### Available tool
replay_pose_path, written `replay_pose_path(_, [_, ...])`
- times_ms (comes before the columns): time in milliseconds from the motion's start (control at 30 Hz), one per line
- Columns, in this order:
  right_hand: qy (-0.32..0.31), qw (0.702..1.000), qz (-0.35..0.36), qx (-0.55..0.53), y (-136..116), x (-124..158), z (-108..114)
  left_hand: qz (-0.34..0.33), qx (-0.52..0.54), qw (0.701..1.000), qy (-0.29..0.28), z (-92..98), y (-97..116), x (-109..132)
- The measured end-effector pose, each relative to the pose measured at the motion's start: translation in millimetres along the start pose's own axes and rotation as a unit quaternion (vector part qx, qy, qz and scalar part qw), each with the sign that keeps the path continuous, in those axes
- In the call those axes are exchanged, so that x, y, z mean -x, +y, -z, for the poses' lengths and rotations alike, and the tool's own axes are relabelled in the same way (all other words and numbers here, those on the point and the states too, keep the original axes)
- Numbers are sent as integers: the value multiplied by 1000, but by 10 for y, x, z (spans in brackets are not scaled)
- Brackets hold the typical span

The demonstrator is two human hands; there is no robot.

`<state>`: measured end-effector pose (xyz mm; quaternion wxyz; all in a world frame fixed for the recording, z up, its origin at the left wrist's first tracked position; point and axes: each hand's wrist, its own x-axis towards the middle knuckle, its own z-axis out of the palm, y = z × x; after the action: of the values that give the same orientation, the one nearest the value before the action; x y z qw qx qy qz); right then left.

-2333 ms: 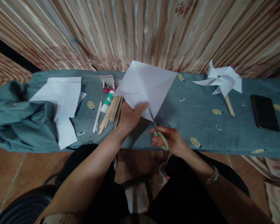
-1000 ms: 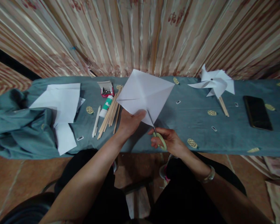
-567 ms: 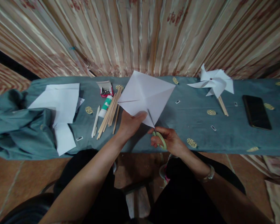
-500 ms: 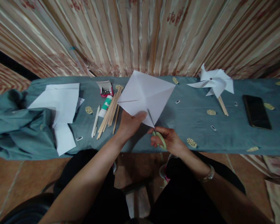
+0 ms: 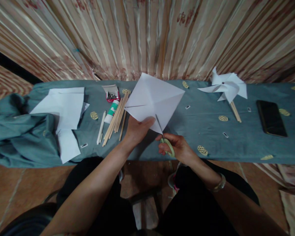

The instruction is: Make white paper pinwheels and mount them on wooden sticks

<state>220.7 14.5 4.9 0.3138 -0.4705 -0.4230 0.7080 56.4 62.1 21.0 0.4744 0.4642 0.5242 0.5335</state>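
Note:
My left hand (image 5: pixel 137 131) grips a square sheet of white paper (image 5: pixel 159 91) by its near edge, thumb on top and fingers underneath. Creases cross the sheet, and a slit runs inward from its left corner. My right hand (image 5: pixel 178 147) is closed around the green handles of a pair of scissors (image 5: pixel 167 146). Their blade lies along the paper at the near corner, pointing toward the middle. Just left of the sheet lie thin wooden sticks (image 5: pixel 115 121), touching or very near its left corner.
A glue stick (image 5: pixel 111 111), a white pen (image 5: pixel 101 127) and a small red box of metal pins (image 5: pixel 111 94) lie left of the sticks. White paper sheets (image 5: pixel 66 108) are further left. A paper pinwheel (image 5: pixel 229 86) and a black phone (image 5: pixel 271 118) rest on the right.
Almost nothing differs. Both hands, the paper and the scissors keep the same positions, and the view has shifted very slightly.

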Motion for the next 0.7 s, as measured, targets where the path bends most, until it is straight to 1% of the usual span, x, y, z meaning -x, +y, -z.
replay_pose_path(200, [-2, 1000, 22, -7, 3, -2, 29, 3, 3, 1000, -13, -27, -57, -1])
replay_pose_path(400, [2, 1000, 20, -13, 23, -8, 30, 13, 13, 1000, -13, -27, -58, 12])
replay_pose_path(567, [-4, 999, 31, 6, 72, -14, 51, 12, 30, 999, -17, -30, -74, 11])
replay_pose_path(700, [4, 999, 31, 7, 56, -11, 38, 14, 35, 999, -19, -31, -87, 9])
